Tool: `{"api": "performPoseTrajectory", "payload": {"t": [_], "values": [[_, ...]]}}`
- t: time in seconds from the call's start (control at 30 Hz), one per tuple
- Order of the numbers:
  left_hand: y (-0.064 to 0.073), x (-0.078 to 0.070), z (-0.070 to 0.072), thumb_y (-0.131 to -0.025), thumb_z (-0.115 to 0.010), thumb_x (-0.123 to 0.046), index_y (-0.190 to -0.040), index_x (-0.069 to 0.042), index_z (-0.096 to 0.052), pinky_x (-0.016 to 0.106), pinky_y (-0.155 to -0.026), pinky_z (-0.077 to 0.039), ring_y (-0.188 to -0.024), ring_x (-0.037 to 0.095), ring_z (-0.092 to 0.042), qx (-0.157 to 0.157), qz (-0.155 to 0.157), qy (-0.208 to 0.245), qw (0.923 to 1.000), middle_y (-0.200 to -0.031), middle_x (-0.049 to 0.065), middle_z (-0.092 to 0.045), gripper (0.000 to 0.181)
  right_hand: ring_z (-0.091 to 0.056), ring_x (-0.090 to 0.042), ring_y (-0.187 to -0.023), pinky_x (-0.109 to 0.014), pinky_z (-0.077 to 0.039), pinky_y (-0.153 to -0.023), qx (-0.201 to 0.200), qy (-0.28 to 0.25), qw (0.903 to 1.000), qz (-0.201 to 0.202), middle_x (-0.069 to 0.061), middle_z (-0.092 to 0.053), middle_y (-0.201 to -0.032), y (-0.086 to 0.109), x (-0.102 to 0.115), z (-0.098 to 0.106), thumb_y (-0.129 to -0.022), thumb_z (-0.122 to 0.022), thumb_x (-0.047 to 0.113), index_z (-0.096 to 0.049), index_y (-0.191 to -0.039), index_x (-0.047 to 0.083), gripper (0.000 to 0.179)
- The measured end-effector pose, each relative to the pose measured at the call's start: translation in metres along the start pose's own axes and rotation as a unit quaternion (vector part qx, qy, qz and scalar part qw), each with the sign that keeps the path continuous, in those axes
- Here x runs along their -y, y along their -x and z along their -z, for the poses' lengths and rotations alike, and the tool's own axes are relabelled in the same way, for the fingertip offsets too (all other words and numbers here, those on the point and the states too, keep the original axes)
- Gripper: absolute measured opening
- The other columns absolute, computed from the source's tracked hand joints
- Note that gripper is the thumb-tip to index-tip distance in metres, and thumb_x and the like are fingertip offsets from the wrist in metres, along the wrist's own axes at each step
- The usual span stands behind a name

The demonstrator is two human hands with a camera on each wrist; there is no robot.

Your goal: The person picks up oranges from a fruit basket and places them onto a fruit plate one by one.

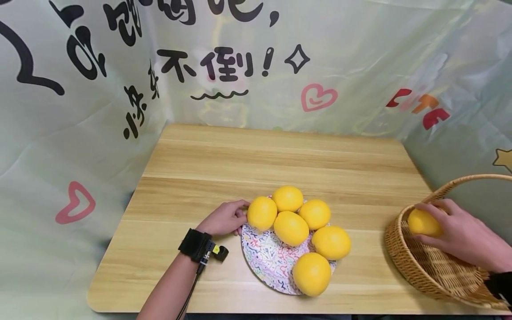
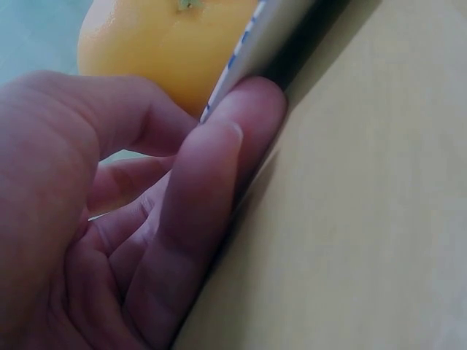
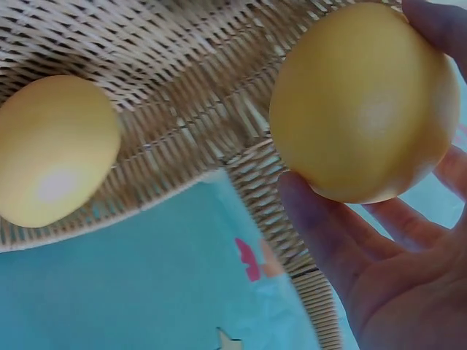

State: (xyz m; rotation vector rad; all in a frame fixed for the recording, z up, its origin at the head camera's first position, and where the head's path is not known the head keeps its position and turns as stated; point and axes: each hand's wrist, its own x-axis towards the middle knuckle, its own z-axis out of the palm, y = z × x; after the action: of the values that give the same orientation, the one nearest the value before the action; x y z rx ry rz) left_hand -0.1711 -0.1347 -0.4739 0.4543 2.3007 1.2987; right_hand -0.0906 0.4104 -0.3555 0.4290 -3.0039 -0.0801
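Note:
A round plate (image 1: pixel 262 260) with a colourful squiggle pattern lies on the table and bears several yellow-orange oranges (image 1: pixel 312 274). At its left rim, my left hand (image 1: pixel 225 218) pinches the edge beside one orange (image 1: pixel 262 213). In the left wrist view, a fingertip (image 2: pixel 255 109) sits under the raised-looking plate rim (image 2: pixel 232 62), close to an orange (image 2: pixel 157 44) with a green stem end. Over the wicker basket (image 1: pixel 400 253) at the right, my right hand (image 1: pixel 460 231) grips an orange (image 1: pixel 425 223). Another orange (image 3: pixel 58 149) lies in the basket in the right wrist view.
The basket's arched handle (image 1: pixel 472 178) rises over its far side. A wooden table (image 1: pixel 280 155) runs back to printed cloth walls (image 1: pixel 360 53) on the left, back and right. A strapped camera with a cable (image 1: pixel 204 249) sits on the left wrist.

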Motion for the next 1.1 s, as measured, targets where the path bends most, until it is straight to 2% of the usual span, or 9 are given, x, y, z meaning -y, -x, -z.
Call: {"api": "performPoseTrajectory", "payload": {"t": [0.3,0.53,0.7,0.77,0.93,1.0,1.1], "values": [[-0.002,0.002,0.0,-0.1,-0.061,-0.014,-0.149,-0.009,-0.053,0.031,-0.061,-0.06,-0.06,0.015,-0.068,0.002,-0.004,-0.001,1.0,-0.08,0.004,-0.07,0.05,-0.061,-0.027,-0.077,-0.028,-0.043,-0.055,-0.064,0.011,0.9959,0.064,-0.022,-0.058,-0.11,-0.007,0.022,0.013,-0.061,-0.098,0.037,-0.065,-0.124,0.013,0.075],[-0.002,0.003,-0.001,-0.1,-0.061,-0.015,-0.149,-0.009,-0.053,0.031,-0.061,-0.06,-0.06,0.016,-0.068,0.003,-0.002,0.0,1.0,-0.08,0.004,-0.07,0.05,-0.061,-0.028,-0.078,-0.037,-0.048,-0.059,-0.084,0.014,0.9899,0.113,-0.02,-0.059,-0.11,-0.01,0.043,0.017,-0.058,-0.098,0.03,-0.065,-0.124,0.014,0.075],[-0.002,0.003,-0.001,-0.1,-0.061,-0.015,-0.149,-0.009,-0.053,0.031,-0.061,-0.06,-0.061,0.016,-0.068,0.0,0.0,-0.002,1.0,-0.08,0.004,-0.07,0.05,-0.061,-0.025,-0.079,-0.037,-0.049,-0.059,-0.105,0.012,0.9826,0.153,-0.014,-0.061,-0.111,-0.014,0.059,0.021,-0.07,-0.089,0.056,-0.065,-0.126,0.018,0.072],[-0.002,0.002,0.0,-0.1,-0.061,-0.015,-0.149,-0.009,-0.053,0.031,-0.061,-0.06,-0.061,0.016,-0.068,0.0,0.001,-0.001,1.0,-0.08,0.004,-0.07,0.05,-0.061,-0.024,-0.08,-0.036,-0.049,-0.059,-0.108,0.01,0.9812,0.16,-0.013,-0.06,-0.112,-0.016,0.066,0.022,-0.073,-0.087,0.059,-0.065,-0.128,0.018,0.072],[-0.001,0.002,0.0,-0.1,-0.061,-0.015,-0.149,-0.009,-0.052,0.03,-0.061,-0.061,-0.061,0.016,-0.068,0.002,0.003,-0.002,1.0,-0.081,0.004,-0.07,0.05,-0.063,-0.029,-0.09,-0.037,-0.055,-0.062,-0.094,0.011,0.9841,0.15,-0.014,-0.059,-0.121,-0.02,0.086,0.025,-0.063,-0.097,0.041,-0.064,-0.132,0.02,0.079],[-0.001,0.002,-0.001,-0.1,-0.061,-0.015,-0.149,-0.01,-0.052,0.03,-0.062,-0.061,-0.062,0.015,-0.068,0.003,0.002,-0.005,1.0,-0.081,0.004,-0.07,0.05,-0.063,-0.029,-0.091,-0.036,-0.055,-0.061,-0.096,0.006,0.9832,0.155,-0.015,-0.059,-0.122,-0.021,0.093,0.026,-0.07,-0.092,0.052,-0.064,-0.132,0.02,0.075],[-0.001,0.001,-0.001,-0.1,-0.06,-0.017,-0.149,-0.01,-0.052,0.03,-0.062,-0.06,-0.061,0.015,-0.068,0.002,0.0,-0.01,1.0,-0.081,0.003,-0.07,0.05,-0.064,-0.029,-0.091,-0.034,-0.055,-0.058,-0.111,-0.007,0.9792,0.17,-0.015,-0.059,-0.122,-0.025,0.101,0.025,-0.084,-0.066,0.075,-0.066,-0.13,0.02,0.072]]}}
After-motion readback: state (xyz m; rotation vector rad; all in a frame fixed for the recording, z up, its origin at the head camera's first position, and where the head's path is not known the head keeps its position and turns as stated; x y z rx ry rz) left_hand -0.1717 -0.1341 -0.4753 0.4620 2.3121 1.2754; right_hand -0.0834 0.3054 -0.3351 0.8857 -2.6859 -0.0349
